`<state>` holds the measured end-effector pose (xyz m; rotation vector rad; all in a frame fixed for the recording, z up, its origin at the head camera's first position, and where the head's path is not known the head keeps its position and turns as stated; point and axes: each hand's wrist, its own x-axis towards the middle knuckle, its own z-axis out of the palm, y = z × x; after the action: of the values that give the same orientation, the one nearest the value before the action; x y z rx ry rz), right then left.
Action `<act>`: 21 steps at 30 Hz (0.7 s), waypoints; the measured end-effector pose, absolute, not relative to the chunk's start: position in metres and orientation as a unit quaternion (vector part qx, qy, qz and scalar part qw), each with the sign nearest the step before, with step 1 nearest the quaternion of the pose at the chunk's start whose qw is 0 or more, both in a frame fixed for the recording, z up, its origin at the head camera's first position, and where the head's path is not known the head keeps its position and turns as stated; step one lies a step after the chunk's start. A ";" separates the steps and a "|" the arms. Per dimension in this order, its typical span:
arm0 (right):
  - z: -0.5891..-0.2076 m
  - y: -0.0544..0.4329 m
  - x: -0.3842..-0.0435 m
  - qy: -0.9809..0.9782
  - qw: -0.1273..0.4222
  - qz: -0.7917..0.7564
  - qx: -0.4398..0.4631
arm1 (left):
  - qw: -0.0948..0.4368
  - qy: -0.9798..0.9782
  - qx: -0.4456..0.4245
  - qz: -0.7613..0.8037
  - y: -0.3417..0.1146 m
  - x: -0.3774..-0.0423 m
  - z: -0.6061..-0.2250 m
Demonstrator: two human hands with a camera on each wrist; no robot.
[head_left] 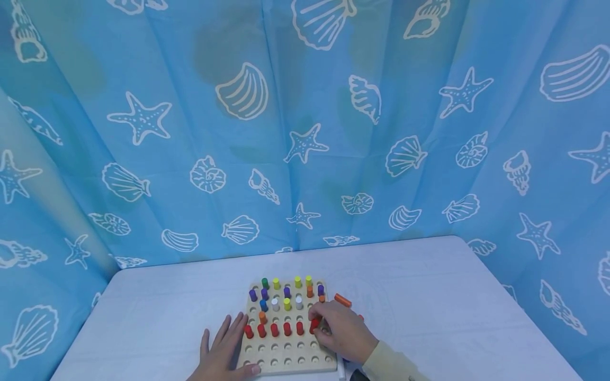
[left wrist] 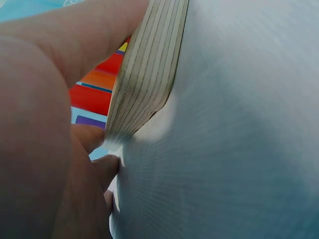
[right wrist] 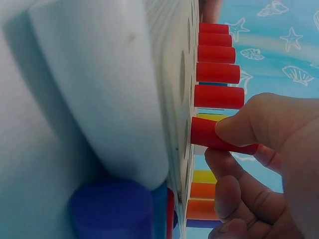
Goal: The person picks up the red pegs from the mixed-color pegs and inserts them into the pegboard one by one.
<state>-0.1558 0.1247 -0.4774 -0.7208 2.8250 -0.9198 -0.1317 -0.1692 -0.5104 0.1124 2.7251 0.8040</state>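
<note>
A wooden pegboard (head_left: 288, 365) lies on the table with rows of holes and coloured pegs standing in it. My right hand (head_left: 345, 330) pinches a red peg (right wrist: 203, 131) between thumb and fingers at the right end of a row of upright red pegs (head_left: 274, 330). That peg tilts slightly, its lower end at the board's surface; whether it sits in the hole I cannot tell. My left hand (head_left: 223, 352) rests along the board's left edge, fingers spread, the thumb on its front left corner. In the left wrist view the layered board edge (left wrist: 149, 64) shows beside the fingers.
An orange peg (head_left: 342, 300) lies on the table right of the board. Beside the board's right edge lie a white peg (right wrist: 99, 89) and a purple peg (right wrist: 112, 209). A blue shell-patterned curtain (head_left: 305, 180) hangs behind the white table (head_left: 419, 286).
</note>
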 end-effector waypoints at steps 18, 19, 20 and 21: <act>-0.480 0.123 -0.157 0.927 0.033 -0.283 -0.245 | 0.153 0.945 0.035 0.287 -0.168 -0.131 -0.510; -0.479 0.123 -0.156 0.925 0.037 -0.288 -0.244 | 0.153 0.945 0.035 0.287 -0.168 -0.131 -0.510; -0.478 0.124 -0.156 0.924 0.042 -0.295 -0.240 | 0.153 0.945 0.035 0.286 -0.168 -0.131 -0.509; -0.477 0.125 -0.155 0.922 0.046 -0.301 -0.237 | 0.153 0.945 0.035 0.285 -0.168 -0.131 -0.509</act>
<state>-0.1551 0.1248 -0.4775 -0.7247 2.8150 -0.9196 -0.1312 -0.1682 -0.5094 0.1013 2.7114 0.8183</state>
